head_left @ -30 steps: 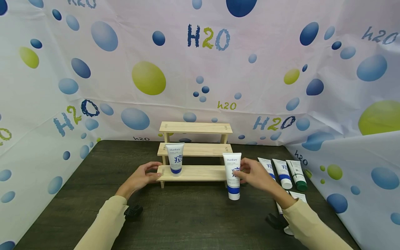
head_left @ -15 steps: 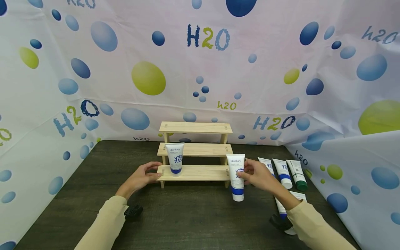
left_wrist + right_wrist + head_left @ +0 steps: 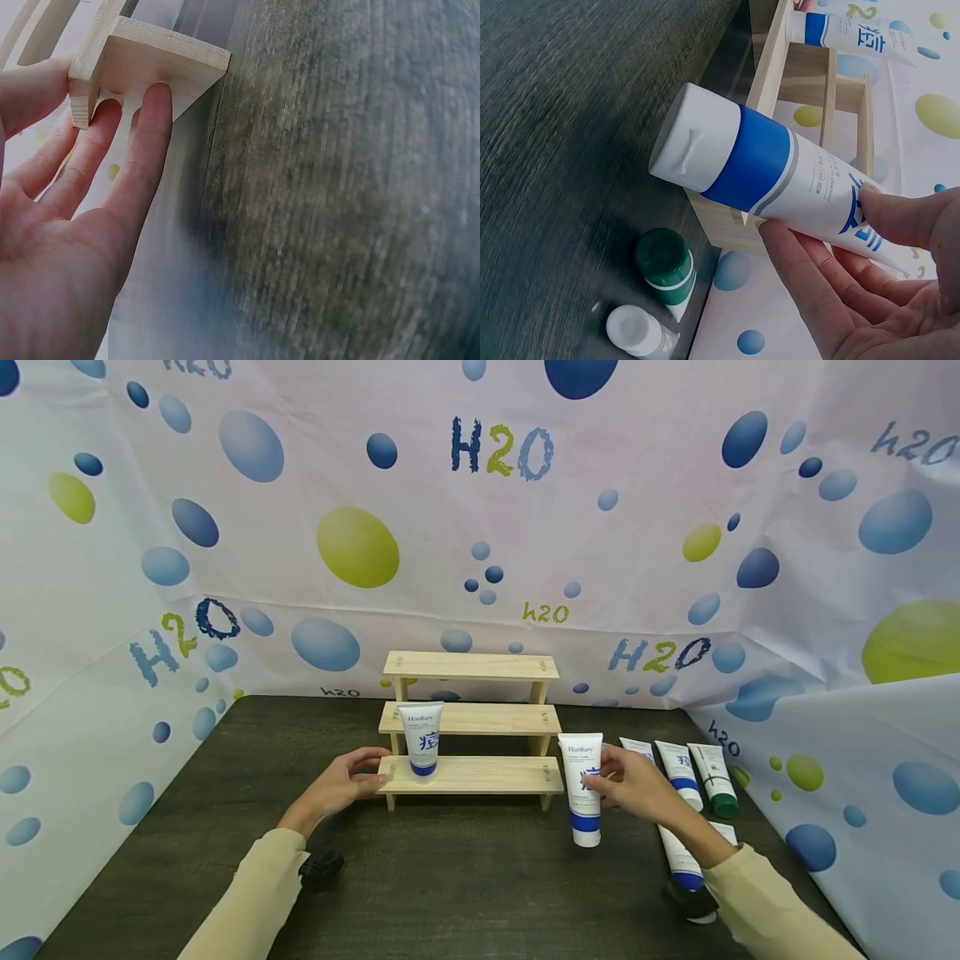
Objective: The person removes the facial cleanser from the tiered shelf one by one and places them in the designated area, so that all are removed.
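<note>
A three-step wooden display stand [image 3: 495, 775] stands on the dark table. My left hand [image 3: 337, 787] holds its lowest step at the left end, thumb on the outer side and fingers reaching beneath the board in the left wrist view. My right hand [image 3: 645, 787] pinches a white squeeze tube [image 3: 581, 789] with a blue band, its white cap [image 3: 694, 139] pointing down, just past the right end of the lowest step. A shorter white tube [image 3: 422, 739] with a blue band stands cap-down on the left part of that step.
On the right lie more tubes: a white tube with a blue band [image 3: 678, 768], a green-capped tube [image 3: 715, 777] and several others, some partly behind the right forearm. A patterned H2O sheet [image 3: 480, 527] hangs behind the table and along its sides.
My right hand has carried the squeeze tube rightward and slightly nearer, from in front of the lowest step's right end to beside it. The left hand has stayed in place.
</note>
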`<state>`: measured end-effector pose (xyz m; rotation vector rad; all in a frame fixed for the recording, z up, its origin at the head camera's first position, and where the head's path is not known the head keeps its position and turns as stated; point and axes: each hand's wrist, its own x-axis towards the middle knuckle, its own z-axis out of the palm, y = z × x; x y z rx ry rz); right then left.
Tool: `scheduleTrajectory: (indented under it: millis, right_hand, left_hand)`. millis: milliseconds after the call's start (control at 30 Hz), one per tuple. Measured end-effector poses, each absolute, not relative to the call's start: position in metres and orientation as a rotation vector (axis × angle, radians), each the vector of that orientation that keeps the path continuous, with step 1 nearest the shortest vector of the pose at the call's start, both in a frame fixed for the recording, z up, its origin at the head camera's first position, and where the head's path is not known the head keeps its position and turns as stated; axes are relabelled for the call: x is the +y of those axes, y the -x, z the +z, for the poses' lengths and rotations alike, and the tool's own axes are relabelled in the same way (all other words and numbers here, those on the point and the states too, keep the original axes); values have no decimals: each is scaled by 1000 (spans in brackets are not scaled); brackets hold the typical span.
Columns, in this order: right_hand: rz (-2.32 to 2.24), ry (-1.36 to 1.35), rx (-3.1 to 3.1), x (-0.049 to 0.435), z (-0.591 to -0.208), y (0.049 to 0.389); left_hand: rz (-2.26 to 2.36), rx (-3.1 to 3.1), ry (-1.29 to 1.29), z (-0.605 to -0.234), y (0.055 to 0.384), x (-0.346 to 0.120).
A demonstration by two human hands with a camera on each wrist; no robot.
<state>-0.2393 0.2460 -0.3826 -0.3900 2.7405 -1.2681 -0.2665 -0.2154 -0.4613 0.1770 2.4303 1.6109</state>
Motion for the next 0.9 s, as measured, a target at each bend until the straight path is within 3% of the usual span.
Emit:
scheduleTrajectory:
  millis: [900]
  right_hand:
    - [-1201, 272, 2723, 272, -393, 234]
  left_hand:
    - [1620, 2415, -182, -461, 267, -215]
